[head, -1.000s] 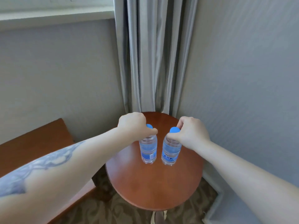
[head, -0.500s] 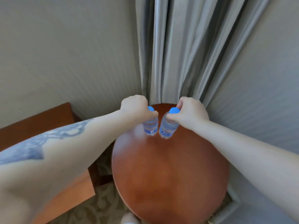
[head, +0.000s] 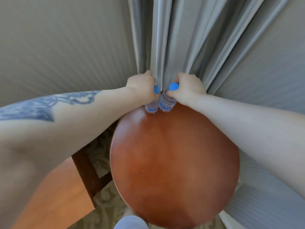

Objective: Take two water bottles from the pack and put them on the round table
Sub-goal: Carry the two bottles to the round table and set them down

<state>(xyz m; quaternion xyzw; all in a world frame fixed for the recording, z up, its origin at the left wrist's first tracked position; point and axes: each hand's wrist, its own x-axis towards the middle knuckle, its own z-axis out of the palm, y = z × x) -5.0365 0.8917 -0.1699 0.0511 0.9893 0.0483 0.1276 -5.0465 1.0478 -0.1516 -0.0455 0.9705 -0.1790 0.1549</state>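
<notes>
The round tabletop (head: 173, 162) lay bare up front. At its far edge, by the curtain (head: 181, 38), the left hand (head: 141, 85) and right hand (head: 188, 88) each pinched a water bottle's neck, left bottle (head: 151, 108) touching right bottle (head: 166, 103). They seemed at the setting-down step; next, probably, letting go.

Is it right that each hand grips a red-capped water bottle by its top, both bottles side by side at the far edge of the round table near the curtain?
Not quite: the caps are blue, not red, as the head view shows. The left hand and right hand each grip a bottle by its top, the left bottle and right bottle side by side at the far edge of the round table near the curtain.
</notes>
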